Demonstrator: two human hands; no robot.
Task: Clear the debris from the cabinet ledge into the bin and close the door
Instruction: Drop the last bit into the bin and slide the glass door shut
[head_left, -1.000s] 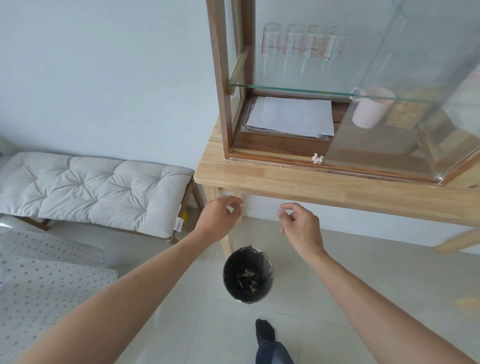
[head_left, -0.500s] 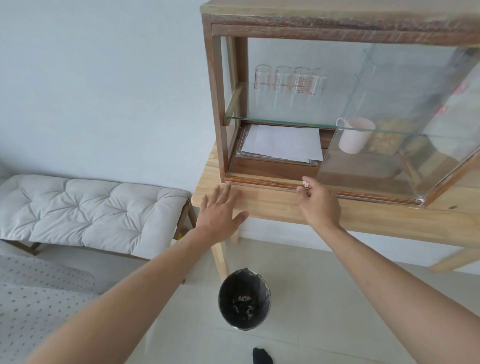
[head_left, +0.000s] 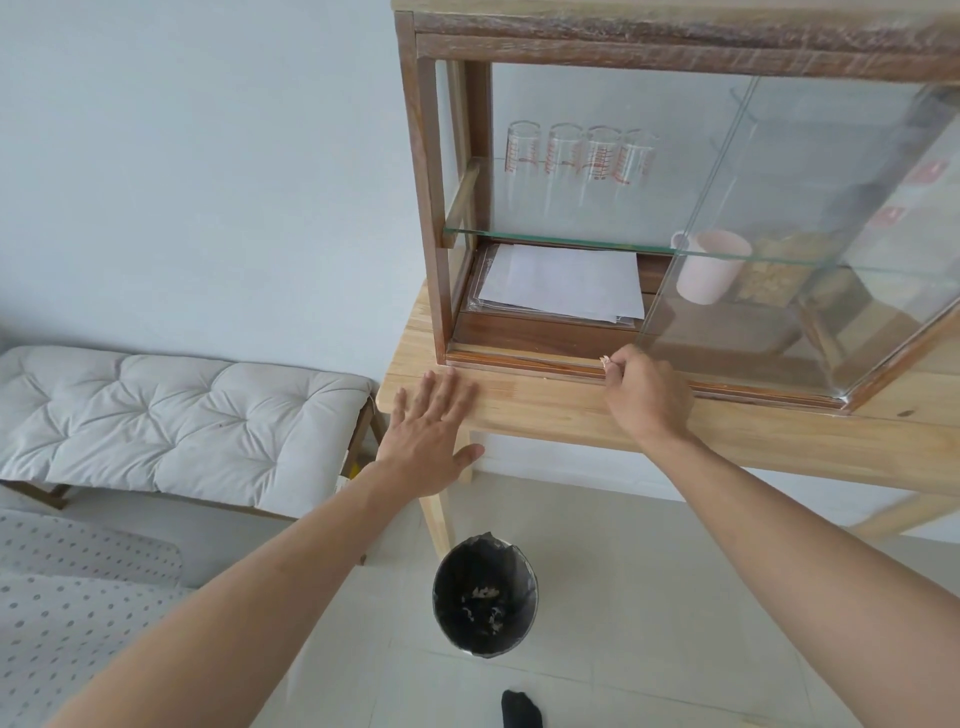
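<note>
A wooden cabinet (head_left: 426, 208) with sliding glass doors stands on a light wooden table (head_left: 545, 415). Its left half is open; the glass door (head_left: 779, 234) sits to the right. My right hand (head_left: 644, 395) is at the cabinet's bottom ledge (head_left: 519, 361), fingers pinched on a small pale scrap of debris (head_left: 605, 361) by the door's left edge. My left hand (head_left: 431, 431) lies flat and open on the table's front edge, holding nothing. On the floor below stands a black-lined bin (head_left: 485, 597) with several scraps inside.
Inside the cabinet are papers (head_left: 561, 283), a pink mug (head_left: 706, 265) and several measuring glasses (head_left: 576, 156) on a glass shelf. A cushioned bench (head_left: 171, 421) stands at the left. My dark sock (head_left: 522, 712) shows near the bin.
Both hands rose from above the bin to the table. The right hand reached the ledge and closed on the scrap; the left hand settled flat on the table edge.
</note>
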